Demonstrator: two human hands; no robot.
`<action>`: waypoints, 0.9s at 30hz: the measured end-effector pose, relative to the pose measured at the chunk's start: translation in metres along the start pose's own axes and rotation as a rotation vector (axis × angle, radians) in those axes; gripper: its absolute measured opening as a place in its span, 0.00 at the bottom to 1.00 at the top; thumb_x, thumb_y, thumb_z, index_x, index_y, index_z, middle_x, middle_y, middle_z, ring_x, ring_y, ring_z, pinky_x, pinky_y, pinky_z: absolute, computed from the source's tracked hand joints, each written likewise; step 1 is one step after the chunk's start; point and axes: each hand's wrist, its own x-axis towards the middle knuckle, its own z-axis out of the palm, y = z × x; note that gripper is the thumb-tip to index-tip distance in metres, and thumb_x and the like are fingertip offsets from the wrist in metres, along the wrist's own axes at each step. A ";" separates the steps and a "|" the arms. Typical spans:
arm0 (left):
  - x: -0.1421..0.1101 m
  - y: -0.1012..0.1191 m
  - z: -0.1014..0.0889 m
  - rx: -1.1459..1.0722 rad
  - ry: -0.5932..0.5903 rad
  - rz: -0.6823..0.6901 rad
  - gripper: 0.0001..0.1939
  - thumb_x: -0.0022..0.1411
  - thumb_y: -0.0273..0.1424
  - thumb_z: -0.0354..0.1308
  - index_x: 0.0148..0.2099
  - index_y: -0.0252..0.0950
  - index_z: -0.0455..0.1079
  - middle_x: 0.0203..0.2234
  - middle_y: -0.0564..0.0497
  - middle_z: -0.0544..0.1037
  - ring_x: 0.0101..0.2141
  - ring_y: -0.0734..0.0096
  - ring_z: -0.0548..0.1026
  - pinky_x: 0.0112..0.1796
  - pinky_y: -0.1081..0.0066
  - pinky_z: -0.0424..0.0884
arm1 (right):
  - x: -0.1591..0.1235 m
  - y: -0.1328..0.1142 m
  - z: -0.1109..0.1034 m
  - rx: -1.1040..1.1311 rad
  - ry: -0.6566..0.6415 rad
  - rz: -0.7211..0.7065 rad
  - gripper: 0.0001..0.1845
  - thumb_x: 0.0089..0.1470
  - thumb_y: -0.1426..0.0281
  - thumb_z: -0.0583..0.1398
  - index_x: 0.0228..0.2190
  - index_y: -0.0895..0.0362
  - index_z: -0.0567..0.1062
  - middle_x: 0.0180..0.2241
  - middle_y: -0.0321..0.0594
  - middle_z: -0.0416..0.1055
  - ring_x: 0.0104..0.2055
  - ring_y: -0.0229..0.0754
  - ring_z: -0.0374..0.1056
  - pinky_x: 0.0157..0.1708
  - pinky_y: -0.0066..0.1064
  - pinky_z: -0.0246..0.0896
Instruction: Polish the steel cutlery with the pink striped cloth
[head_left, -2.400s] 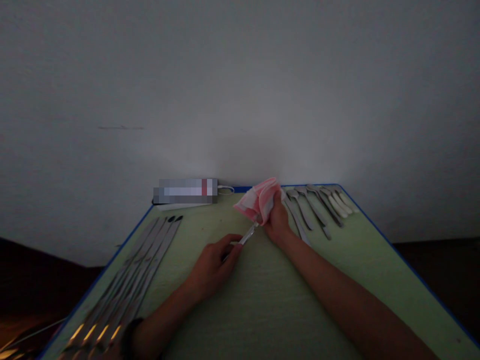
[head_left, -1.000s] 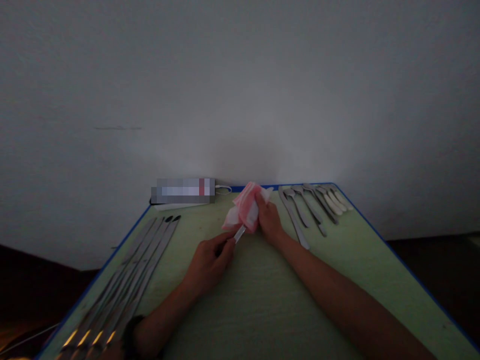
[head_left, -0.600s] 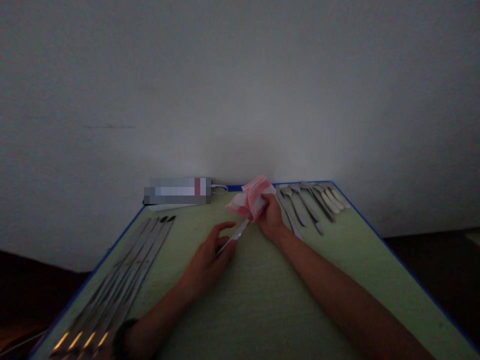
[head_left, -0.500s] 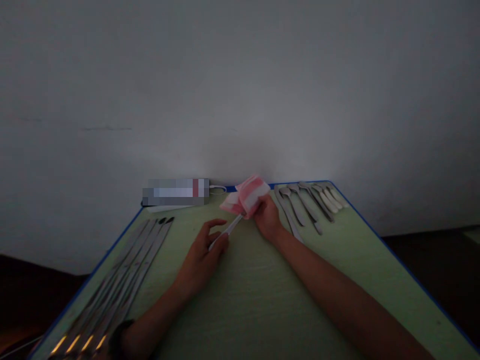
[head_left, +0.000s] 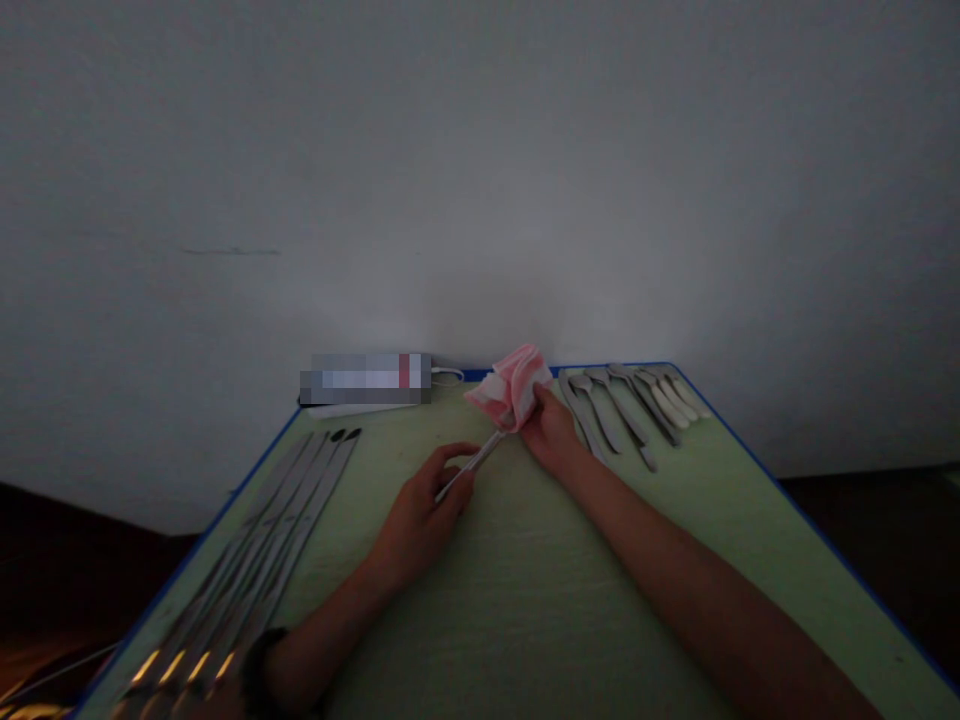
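Note:
My left hand (head_left: 431,510) grips the pale, slender handle of a piece of cutlery (head_left: 484,457) between thumb and fingers. That handle slants up and away to the right. A pink-and-white cloth (head_left: 514,385) is bunched around its far end, so the head is hidden and I cannot tell its kind. Closed on the cloth from the right side is my right hand (head_left: 553,432). Just beyond that hand, a row of metal spoons and other cutlery (head_left: 611,415) lies on the table.
Several long metal utensils (head_left: 292,530) lie side by side along the left of the green table (head_left: 510,620), which has a blue edge. At the back left is a blurred-out device (head_left: 367,380) with a white cable (head_left: 450,374). A grey wall (head_left: 480,180) stands behind.
The cloth has shifted and is more crumpled around the cutlery's end, showing different folds. Both hands keep their hold. The whole view has moved slightly, so things appear further right.

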 end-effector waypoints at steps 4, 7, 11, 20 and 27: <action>0.002 0.000 0.000 0.062 0.006 0.007 0.20 0.61 0.39 0.46 0.51 0.35 0.63 0.21 0.57 0.68 0.22 0.74 0.65 0.24 0.75 0.60 | -0.003 -0.002 0.001 0.024 -0.021 0.005 0.09 0.55 0.72 0.52 0.32 0.58 0.72 0.31 0.36 0.75 0.34 0.35 0.70 0.36 0.27 0.67; 0.003 0.000 -0.001 0.127 -0.006 0.008 0.20 0.61 0.40 0.46 0.48 0.33 0.67 0.23 0.54 0.72 0.24 0.71 0.68 0.26 0.74 0.62 | -0.005 -0.004 0.002 0.054 0.005 0.003 0.13 0.57 0.66 0.50 0.33 0.57 0.72 0.34 0.37 0.75 0.36 0.36 0.70 0.35 0.28 0.68; 0.002 -0.001 -0.001 0.144 -0.042 0.012 0.22 0.61 0.40 0.46 0.51 0.32 0.67 0.24 0.53 0.74 0.25 0.70 0.69 0.26 0.74 0.62 | -0.008 -0.007 0.002 0.074 -0.007 0.011 0.20 0.58 0.57 0.46 0.35 0.55 0.72 0.34 0.37 0.75 0.34 0.38 0.70 0.33 0.30 0.68; 0.000 -0.002 -0.003 0.165 -0.026 0.008 0.23 0.60 0.40 0.46 0.51 0.32 0.67 0.20 0.55 0.71 0.21 0.73 0.66 0.22 0.76 0.59 | -0.004 -0.010 -0.002 0.077 -0.124 0.090 0.20 0.55 0.57 0.47 0.37 0.55 0.72 0.31 0.35 0.75 0.24 0.37 0.67 0.26 0.30 0.67; -0.002 -0.001 -0.003 0.156 -0.028 0.023 0.23 0.60 0.39 0.46 0.51 0.31 0.67 0.22 0.54 0.73 0.22 0.73 0.67 0.24 0.76 0.60 | 0.002 -0.008 -0.007 -0.017 -0.120 0.017 0.18 0.53 0.59 0.48 0.33 0.57 0.72 0.29 0.37 0.74 0.24 0.37 0.66 0.26 0.30 0.66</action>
